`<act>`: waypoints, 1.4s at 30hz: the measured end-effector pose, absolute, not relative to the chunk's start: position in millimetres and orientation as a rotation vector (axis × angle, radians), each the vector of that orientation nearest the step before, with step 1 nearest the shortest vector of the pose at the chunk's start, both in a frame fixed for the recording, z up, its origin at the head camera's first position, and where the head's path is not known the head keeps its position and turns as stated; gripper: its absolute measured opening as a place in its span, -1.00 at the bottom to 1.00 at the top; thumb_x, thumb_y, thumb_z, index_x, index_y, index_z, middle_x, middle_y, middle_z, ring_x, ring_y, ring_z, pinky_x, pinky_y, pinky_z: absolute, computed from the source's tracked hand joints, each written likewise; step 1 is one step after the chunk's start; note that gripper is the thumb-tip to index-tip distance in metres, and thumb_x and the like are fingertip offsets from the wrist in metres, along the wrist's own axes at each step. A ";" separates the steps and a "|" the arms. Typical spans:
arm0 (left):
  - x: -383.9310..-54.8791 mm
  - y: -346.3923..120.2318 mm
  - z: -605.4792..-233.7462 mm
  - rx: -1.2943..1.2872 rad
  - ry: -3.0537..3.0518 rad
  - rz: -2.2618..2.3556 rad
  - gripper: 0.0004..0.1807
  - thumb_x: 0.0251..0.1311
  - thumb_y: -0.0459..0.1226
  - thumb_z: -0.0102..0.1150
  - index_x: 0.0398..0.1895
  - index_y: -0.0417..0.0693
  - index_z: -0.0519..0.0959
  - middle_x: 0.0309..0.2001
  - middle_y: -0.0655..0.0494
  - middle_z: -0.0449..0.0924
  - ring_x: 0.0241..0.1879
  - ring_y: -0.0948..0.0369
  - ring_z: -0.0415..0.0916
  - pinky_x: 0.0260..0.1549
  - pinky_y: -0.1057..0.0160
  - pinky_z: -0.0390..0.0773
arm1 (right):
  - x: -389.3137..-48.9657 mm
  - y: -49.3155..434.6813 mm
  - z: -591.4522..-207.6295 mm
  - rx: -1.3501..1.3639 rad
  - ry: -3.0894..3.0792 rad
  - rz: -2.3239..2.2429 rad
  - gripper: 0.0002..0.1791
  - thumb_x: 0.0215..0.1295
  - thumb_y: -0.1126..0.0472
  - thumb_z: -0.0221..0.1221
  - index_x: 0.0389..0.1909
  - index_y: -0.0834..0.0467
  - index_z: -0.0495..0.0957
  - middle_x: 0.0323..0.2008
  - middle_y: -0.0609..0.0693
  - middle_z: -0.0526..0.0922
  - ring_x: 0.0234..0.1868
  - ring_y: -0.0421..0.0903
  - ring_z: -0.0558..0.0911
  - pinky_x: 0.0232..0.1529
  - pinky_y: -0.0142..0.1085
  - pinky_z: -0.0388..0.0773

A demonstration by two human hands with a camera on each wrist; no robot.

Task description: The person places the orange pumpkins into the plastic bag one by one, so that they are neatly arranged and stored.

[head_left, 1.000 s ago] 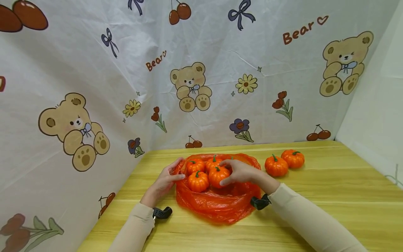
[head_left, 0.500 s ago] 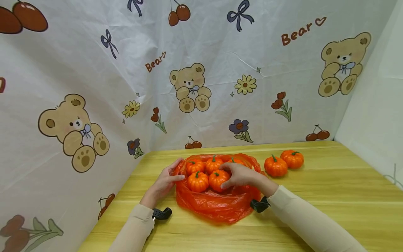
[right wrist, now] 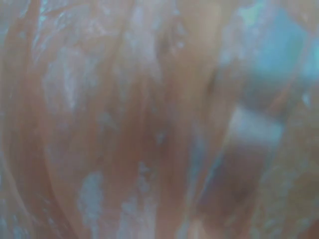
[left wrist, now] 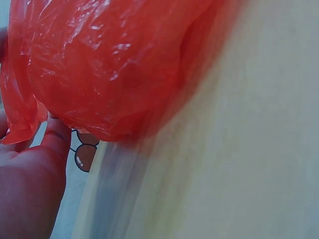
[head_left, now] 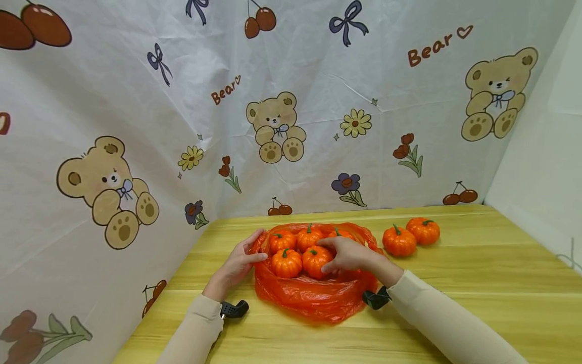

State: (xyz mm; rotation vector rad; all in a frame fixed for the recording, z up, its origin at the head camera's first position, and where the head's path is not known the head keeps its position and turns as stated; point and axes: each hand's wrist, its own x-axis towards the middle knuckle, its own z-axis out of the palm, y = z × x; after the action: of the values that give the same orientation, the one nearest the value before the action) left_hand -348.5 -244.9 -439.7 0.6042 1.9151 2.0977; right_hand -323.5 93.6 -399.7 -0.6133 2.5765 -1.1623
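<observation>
A red plastic bag [head_left: 309,298] lies with its mouth spread, holding several small orange pumpkins with green stems. My left hand [head_left: 237,260] grips the bag's left edge between thumb and fingers; in the left wrist view the red film [left wrist: 114,64] hangs over that hand [left wrist: 35,174]. Inside the bag, my right hand [head_left: 347,254] curves its thumb and fingers round the right side of the front-right pumpkin [head_left: 313,262]. Beside that one sits another pumpkin [head_left: 286,263], with more behind. The right wrist view is blurred by translucent film [right wrist: 139,124].
Two more pumpkins [head_left: 399,240] [head_left: 423,231] sit on the wooden table [head_left: 477,273], right of the bag. A white sheet with printed bears [head_left: 309,60] hangs behind and along the left. A thin cord [head_left: 570,258] shows at the far right.
The front-right pumpkin has come down a little and settled beside its neighbour. My right hand's thumb has shifted slightly right along it. The left hand stays at the bag's edge.
</observation>
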 end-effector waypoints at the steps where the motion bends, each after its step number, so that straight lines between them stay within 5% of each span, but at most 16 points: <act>1: -349.1 -245.2 -440.0 0.606 1.913 2.097 0.02 0.26 -0.50 0.19 0.68 -0.19 -0.18 0.70 -0.10 -0.29 0.67 -0.09 -0.24 0.53 0.13 0.11 | -323.5 93.9 -399.8 -0.614 2.571 -1.169 -0.19 0.15 0.28 0.48 0.45 0.17 0.41 0.24 0.24 0.58 -0.48 -0.03 0.75 -0.37 -0.21 0.77; 20: -351.2 -244.8 -441.0 0.591 1.909 2.112 -0.01 0.27 -0.55 0.09 0.68 -0.19 -0.20 0.70 -0.06 -0.27 0.67 -0.07 -0.24 0.52 0.15 0.11 | -321.8 115.4 -390.0 -0.584 2.537 -1.281 -0.31 0.19 0.25 0.45 0.37 0.16 0.50 0.42 0.21 0.47 -0.41 0.05 0.75 -0.29 -0.17 0.79; 32: -349.4 -245.5 -440.9 0.603 1.907 2.100 0.02 0.26 -0.51 0.16 0.68 -0.18 -0.19 0.70 -0.11 -0.31 0.67 -0.08 -0.25 0.52 0.14 0.12 | -321.8 137.9 -384.5 -0.684 2.574 -1.225 -0.39 0.26 0.18 0.42 0.33 0.16 0.53 0.32 0.19 0.57 0.03 0.00 0.67 -0.19 -0.21 0.78; 42: -349.6 -244.8 -441.0 0.604 1.918 2.088 0.00 0.27 -0.52 0.12 0.68 -0.16 -0.19 0.70 -0.12 -0.32 0.67 -0.08 -0.23 0.52 0.15 0.14 | -319.9 161.5 -374.6 -0.672 2.569 -1.243 -0.41 0.28 0.17 0.40 0.31 0.20 0.53 0.31 0.25 0.56 -0.03 0.00 0.69 -0.20 -0.21 0.77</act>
State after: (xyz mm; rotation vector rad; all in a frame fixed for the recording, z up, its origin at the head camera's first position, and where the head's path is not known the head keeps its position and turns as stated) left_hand -349.6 -244.8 -441.0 0.6038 1.9185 2.0882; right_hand -319.9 161.5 -374.6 -0.6722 2.5692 -1.2432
